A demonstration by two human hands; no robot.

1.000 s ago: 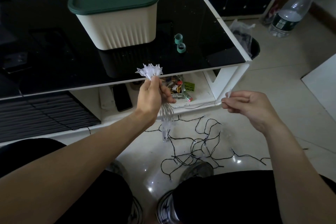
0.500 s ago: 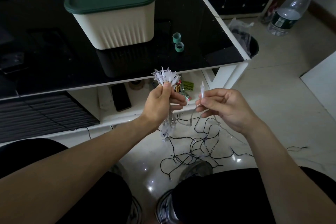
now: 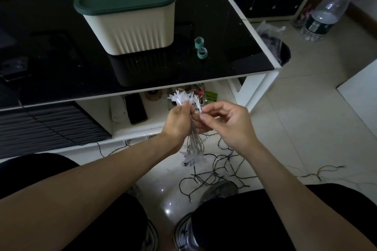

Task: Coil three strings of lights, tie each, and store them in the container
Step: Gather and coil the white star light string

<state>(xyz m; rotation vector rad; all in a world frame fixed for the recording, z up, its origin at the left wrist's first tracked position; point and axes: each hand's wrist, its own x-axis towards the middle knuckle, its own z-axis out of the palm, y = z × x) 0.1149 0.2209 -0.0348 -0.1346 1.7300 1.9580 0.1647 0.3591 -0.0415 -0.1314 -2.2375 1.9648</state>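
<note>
My left hand [image 3: 179, 122] grips a bunch of white star-shaped lights [image 3: 182, 97], whose clear wire loops [image 3: 194, 142] hang below my fist. My right hand [image 3: 230, 122] pinches one more star light right beside the bunch, touching it. A tangle of dark-wired light strings [image 3: 216, 171] lies on the pale floor between my knees. The cream container with a green lid [image 3: 126, 12] stands shut on the black glass table [image 3: 61, 63]. Two green tape rolls [image 3: 201, 48] lie to the right of the container.
A phone [image 3: 135, 108] and small packets lie on the white shelf under the table. A clear water bottle [image 3: 324, 14] stands on the floor at the far right, near a dark bin with a plastic bag [image 3: 273, 45]. A blue sofa runs behind.
My right hand has come in from the right with the wire and a star light, meeting the bunch in my left hand. The left hand has drifted right and slightly down.
</note>
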